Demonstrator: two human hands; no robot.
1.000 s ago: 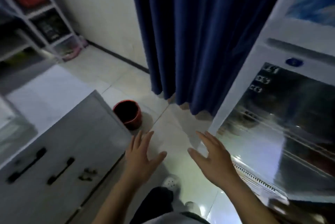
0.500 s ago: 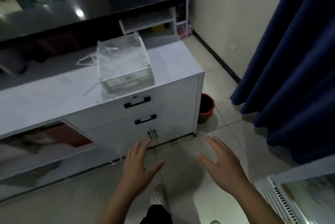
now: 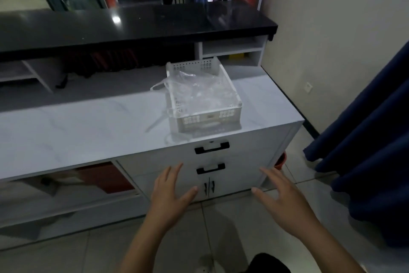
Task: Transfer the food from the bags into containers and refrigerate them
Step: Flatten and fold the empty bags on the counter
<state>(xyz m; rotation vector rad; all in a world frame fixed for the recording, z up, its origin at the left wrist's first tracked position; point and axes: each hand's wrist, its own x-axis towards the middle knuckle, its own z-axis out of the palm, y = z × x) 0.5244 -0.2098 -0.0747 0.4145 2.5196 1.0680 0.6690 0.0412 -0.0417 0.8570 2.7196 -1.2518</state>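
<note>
Both hands are empty with fingers spread and relaxed, the left hand (image 3: 169, 193) and the right hand (image 3: 282, 197) held out in front of the drawers of the white bench (image 3: 88, 122), touching nothing. The task's thing, a crumpled clear plastic bag (image 3: 199, 91), lies inside a white perforated basket (image 3: 205, 117) that stands near the front edge of the bench top, with 1 bag handle trailing out over the basket's left wall. Whether any food remains in the bag cannot be told; it looks slack and see-through. The main risk, as I judge it, is the basket's closeness to the edge: a pull on the loose handle could drag the light basket forward and tip it off the bench. Thin film may also slip or tear if only 1 handle is grasped, spilling anything left inside. The dim light makes the transparent bag hard to judge.
</note>
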